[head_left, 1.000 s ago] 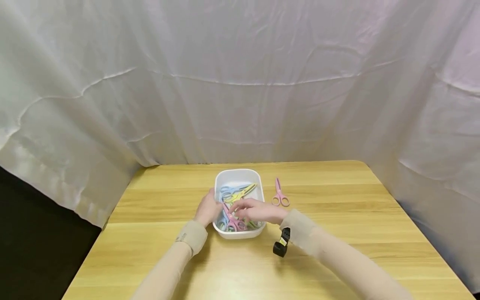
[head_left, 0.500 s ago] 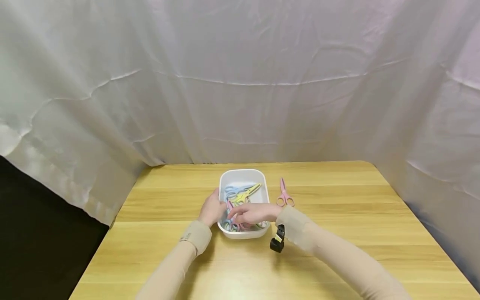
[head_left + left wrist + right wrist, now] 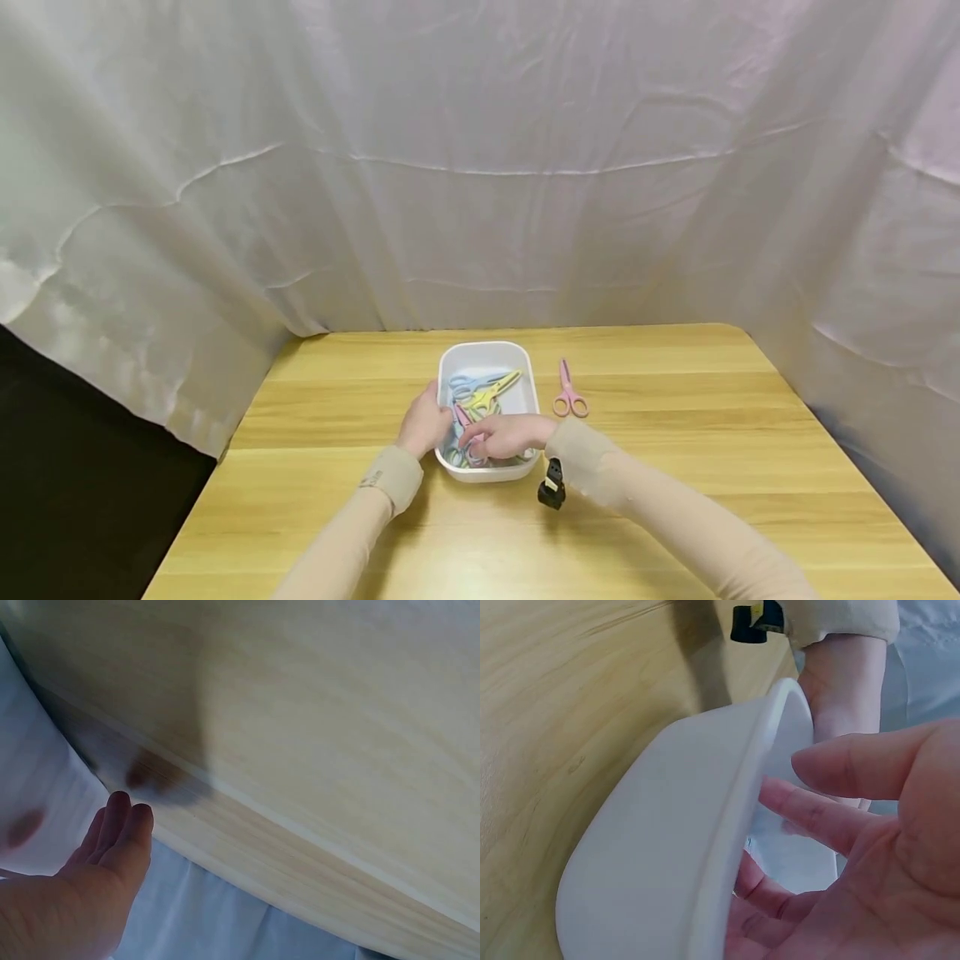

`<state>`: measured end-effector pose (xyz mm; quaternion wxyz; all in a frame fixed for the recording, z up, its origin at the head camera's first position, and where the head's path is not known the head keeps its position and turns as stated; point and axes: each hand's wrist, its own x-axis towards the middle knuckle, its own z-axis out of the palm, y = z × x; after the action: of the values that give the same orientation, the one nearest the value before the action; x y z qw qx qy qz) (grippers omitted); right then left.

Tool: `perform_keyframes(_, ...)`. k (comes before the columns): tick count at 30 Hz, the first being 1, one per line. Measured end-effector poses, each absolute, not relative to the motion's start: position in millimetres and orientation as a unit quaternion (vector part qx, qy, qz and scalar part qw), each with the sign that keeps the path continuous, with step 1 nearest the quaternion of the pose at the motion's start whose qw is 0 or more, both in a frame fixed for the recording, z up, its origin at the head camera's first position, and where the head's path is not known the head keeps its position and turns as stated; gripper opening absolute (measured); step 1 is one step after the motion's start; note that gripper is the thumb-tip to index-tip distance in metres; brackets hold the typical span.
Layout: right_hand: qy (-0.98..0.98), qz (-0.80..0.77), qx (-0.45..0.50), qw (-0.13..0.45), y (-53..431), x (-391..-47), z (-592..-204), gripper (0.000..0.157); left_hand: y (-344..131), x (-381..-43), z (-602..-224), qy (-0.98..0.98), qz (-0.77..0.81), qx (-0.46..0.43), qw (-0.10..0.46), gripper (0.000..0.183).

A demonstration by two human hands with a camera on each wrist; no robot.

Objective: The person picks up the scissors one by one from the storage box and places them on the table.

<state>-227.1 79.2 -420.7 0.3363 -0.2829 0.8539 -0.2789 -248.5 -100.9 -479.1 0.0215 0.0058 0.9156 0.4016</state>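
Note:
A white plastic bin (image 3: pixel 487 475) holds several pairs of scissors. Among them lie yellow scissors (image 3: pixel 497 389), light blue scissors (image 3: pixel 463 386) and pink scissors (image 3: pixel 462 414). My left hand (image 3: pixel 422 423) grips the bin's left side, thumb over the rim; in the left wrist view its fingers (image 3: pixel 131 844) lie along the outer wall. My right hand (image 3: pixel 508 435) reaches into the near part of the bin, over the pink scissors. The right wrist view shows its thumb (image 3: pixel 847 766) apart from bent fingers, whose tips are hidden behind the bin's wall.
Another pair of pink scissors (image 3: pixel 568 400) lies on the wooden table (image 3: pixel 675 467), right of the bin, blades pointing away. A pale curtain (image 3: pixel 495 242) hangs behind the table. A black device (image 3: pixel 552 483) is strapped at my right wrist.
My right hand has moved down and slightly toward me inside the bin, deeper among the scissors. My left hand keeps its hold on the bin's side. The whole view has shifted slightly.

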Motion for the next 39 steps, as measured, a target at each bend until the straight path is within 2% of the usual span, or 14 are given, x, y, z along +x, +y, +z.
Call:
perform_keyframes(15, 0.878, -0.239, -0.285, 0.301, 83.5, -227.5, -429.8, 0.034, -99.0, -245.4, -481.5, 0.923, 0.384, -0.004, 0.016, 0.066)
perform_keyframes(27, 0.888, -0.221, -0.298, 0.273, 84.2, -224.5, -422.9, 0.031, -99.6, -248.9, -475.0, 0.927, 0.376, -0.001, 0.018, 0.063)
perform_keyframes(39, 0.882, -0.207, -0.314, 0.283, 87.6, -224.5, -426.8, 0.033, -99.4, -246.1, -478.1, 0.922, 0.386, -0.006, 0.029, 0.063)
